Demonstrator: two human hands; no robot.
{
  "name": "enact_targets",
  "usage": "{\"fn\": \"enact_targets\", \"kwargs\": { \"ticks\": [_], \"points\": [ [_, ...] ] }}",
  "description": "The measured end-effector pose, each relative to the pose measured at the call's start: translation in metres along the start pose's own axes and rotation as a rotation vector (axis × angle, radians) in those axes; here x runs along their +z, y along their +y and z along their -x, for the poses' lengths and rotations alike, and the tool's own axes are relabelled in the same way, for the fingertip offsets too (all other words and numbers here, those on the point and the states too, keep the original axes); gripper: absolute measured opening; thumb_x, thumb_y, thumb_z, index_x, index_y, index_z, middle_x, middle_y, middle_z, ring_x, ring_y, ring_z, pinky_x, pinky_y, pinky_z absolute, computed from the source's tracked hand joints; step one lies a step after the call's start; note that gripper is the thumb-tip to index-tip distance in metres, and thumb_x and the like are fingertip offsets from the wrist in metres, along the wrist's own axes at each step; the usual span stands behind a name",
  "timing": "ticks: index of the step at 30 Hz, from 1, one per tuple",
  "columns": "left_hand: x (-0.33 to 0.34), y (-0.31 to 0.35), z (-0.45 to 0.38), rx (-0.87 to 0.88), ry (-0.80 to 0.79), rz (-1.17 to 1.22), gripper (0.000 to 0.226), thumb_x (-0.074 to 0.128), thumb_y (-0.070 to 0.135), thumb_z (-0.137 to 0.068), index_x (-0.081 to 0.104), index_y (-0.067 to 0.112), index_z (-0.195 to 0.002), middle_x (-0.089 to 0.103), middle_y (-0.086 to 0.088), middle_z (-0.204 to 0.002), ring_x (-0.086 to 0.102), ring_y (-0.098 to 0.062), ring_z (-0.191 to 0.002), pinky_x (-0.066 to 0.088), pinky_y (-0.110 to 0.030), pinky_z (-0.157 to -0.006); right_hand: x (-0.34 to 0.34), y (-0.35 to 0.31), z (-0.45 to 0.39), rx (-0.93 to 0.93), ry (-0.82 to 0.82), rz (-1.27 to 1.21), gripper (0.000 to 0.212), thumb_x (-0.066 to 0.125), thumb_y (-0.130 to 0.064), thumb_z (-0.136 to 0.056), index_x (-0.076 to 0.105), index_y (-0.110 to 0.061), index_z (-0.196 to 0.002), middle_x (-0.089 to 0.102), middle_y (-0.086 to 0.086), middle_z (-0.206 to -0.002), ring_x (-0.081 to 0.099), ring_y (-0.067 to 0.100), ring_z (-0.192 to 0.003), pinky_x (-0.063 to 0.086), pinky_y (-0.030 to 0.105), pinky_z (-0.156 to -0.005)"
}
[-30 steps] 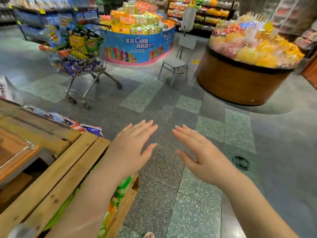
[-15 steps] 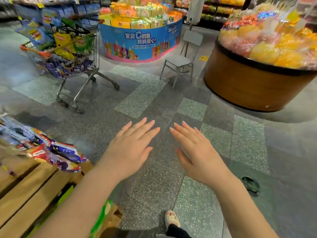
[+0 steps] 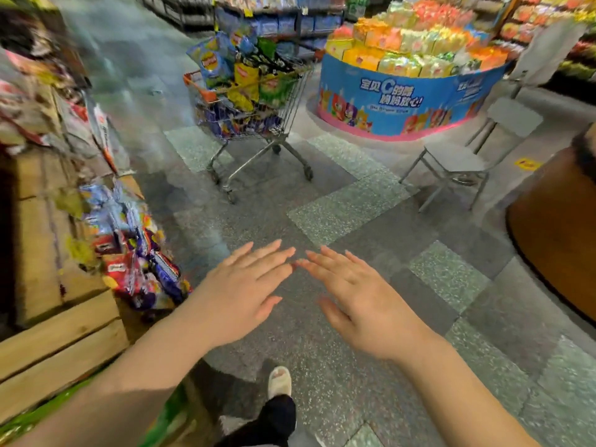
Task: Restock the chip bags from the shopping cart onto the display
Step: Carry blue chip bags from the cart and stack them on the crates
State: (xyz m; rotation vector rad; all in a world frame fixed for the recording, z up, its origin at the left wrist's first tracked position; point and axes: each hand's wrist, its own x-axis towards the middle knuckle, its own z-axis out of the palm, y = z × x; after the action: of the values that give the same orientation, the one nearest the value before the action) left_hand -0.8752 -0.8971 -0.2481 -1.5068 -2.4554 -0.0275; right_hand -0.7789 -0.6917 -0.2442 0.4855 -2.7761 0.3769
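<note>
Wire shopping cart (image 3: 258,117) up ahead on the speckled tile floor (image 3: 322,366), heaped w/ chip bags (image 3: 240,64): blue, yellow, green and dark ones standing above the basket rim, more blue/purple packs low inside behind the mesh; orange handle at its left end. Brand marks too blurred to read. Wooden crate display (image 3: 64,337) along the left edge, w/ a spill of red, purple and blue snack packs (image 3: 142,266) lying on it; upper left shelves smeared by motion blur, contents not readable. Left hand (image 3: 245,291) and right hand (image 3: 361,295) both out front over the floor, palms down, fingers straight and spread, holding nothing, fingertips nearly meeting at centre; well apart from cart and from the packs. Round blue promo stand (image 3: 403,98) beyond the cart, top stacked w/ yellow/orange boxes. Grey metal chair (image 3: 467,156) right of it. Brown round bin (image 3: 558,240) cut off at right edge, contents out of frame. One pale shoe (image 3: 280,380) and dark trouser leg at bottom, partly cut off.
</note>
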Motion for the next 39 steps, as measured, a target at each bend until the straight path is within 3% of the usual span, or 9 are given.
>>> {"fn": "enact_targets", "kwargs": {
  "ticks": [4, 12, 18, 21, 25, 28, 32, 35, 39],
  "points": [
    [0.027, -0.056, -0.044, -0.060, -0.009, -0.028, 0.055, 0.038, 0.042, -0.086, 0.048, 0.018, -0.135, 0.046, 0.001, -0.143, 0.040, -0.018, -0.134, 0.021, -0.036, -0.110, 0.017, 0.057, -0.059, -0.035, -0.040, -0.003, 0.052, 0.043, -0.031, -0.090, 0.049, -0.013, -0.138, 0.052, 0.007, -0.140, 0.042, 0.027, -0.134, 0.026, 0.047, -0.109],
    [0.060, -0.188, -0.169, -0.236, 0.105, 0.034, 0.055, 0.035, 0.041, -0.090, 0.039, 0.019, -0.141, 0.038, 0.002, -0.147, 0.024, -0.013, -0.138, 0.017, -0.037, -0.112, 0.016, 0.181, -0.196, 0.002, -0.019, 0.011, 0.050, 0.044, -0.032, -0.091, 0.049, -0.012, -0.136, 0.052, 0.008, -0.139, 0.043, 0.028, -0.133, 0.030, 0.051, -0.107],
    [0.078, -0.274, -0.245, -0.237, 0.091, 0.013, 0.054, 0.037, 0.039, -0.089, 0.045, 0.017, -0.138, 0.046, -0.002, -0.143, 0.036, -0.018, -0.135, 0.018, -0.037, -0.110, 0.032, 0.257, -0.287, 0.048, -0.025, -0.011, 0.051, 0.042, -0.034, -0.092, 0.048, -0.013, -0.138, 0.052, 0.008, -0.139, 0.042, 0.027, -0.134, 0.033, 0.054, -0.107],
    [0.098, -0.313, -0.278, -0.243, 0.100, 0.003, 0.053, 0.041, 0.036, -0.087, 0.049, 0.015, -0.135, 0.050, -0.006, -0.140, 0.045, -0.023, -0.130, 0.029, -0.042, -0.109, 0.054, 0.294, -0.334, 0.016, -0.054, -0.009, 0.051, 0.042, -0.033, -0.091, 0.050, -0.011, -0.136, 0.054, 0.011, -0.137, 0.044, 0.032, -0.131, 0.037, 0.059, -0.103],
    [0.126, -0.380, -0.328, -0.215, 0.043, -0.094, 0.052, 0.041, 0.036, -0.082, 0.043, 0.015, -0.130, 0.057, -0.011, -0.132, 0.055, -0.031, -0.120, 0.045, -0.054, -0.092, 0.082, 0.344, -0.420, -0.001, -0.079, -0.054, 0.052, 0.040, -0.034, -0.091, 0.052, -0.009, -0.135, 0.055, 0.014, -0.135, 0.045, 0.036, -0.130, 0.038, 0.061, -0.101],
    [0.136, -0.434, -0.363, -0.284, -0.023, -0.108, 0.053, 0.044, 0.036, -0.080, 0.042, 0.016, -0.129, 0.060, -0.009, -0.129, 0.058, -0.029, -0.116, 0.051, -0.048, -0.088, 0.097, 0.381, -0.489, -0.072, -0.087, -0.093, 0.052, 0.040, -0.035, -0.091, 0.050, -0.009, -0.136, 0.053, 0.013, -0.138, 0.043, 0.034, -0.132, 0.036, 0.059, -0.104],
    [0.137, -0.494, -0.409, -0.410, 0.037, -0.059, 0.064, 0.075, 0.021, -0.079, 0.048, 0.019, -0.137, 0.045, -0.004, -0.145, 0.035, -0.018, -0.136, 0.027, -0.040, -0.112, 0.098, 0.423, -0.588, -0.116, -0.081, -0.115, 0.053, 0.040, -0.035, -0.091, 0.051, -0.009, -0.136, 0.052, 0.012, -0.138, 0.043, 0.033, -0.132, 0.026, 0.050, -0.109],
    [0.135, -0.544, -0.437, -0.497, 0.003, -0.040, 0.062, 0.053, 0.029, -0.095, 0.021, 0.033, -0.148, 0.004, 0.013, -0.153, -0.007, -0.007, -0.138, 0.001, -0.035, -0.118, 0.099, 0.442, -0.656, -0.154, -0.073, -0.120, 0.057, 0.033, -0.041, -0.093, 0.040, -0.016, -0.144, 0.039, 0.006, -0.149, 0.029, 0.022, -0.141, 0.011, 0.036, -0.115],
    [0.146, -0.599, -0.455, -0.585, 0.052, -0.013, 0.062, 0.053, 0.032, -0.095, 0.021, 0.031, -0.147, 0.001, 0.014, -0.148, -0.004, -0.011, -0.141, 0.000, -0.037, -0.117, 0.116, 0.456, -0.730, -0.225, -0.152, -0.134, 0.055, 0.038, -0.037, -0.101, 0.016, -0.029, -0.151, 0.014, -0.008, -0.158, 0.002, 0.009, -0.146, -0.005, 0.025, -0.116]
  ]
}}
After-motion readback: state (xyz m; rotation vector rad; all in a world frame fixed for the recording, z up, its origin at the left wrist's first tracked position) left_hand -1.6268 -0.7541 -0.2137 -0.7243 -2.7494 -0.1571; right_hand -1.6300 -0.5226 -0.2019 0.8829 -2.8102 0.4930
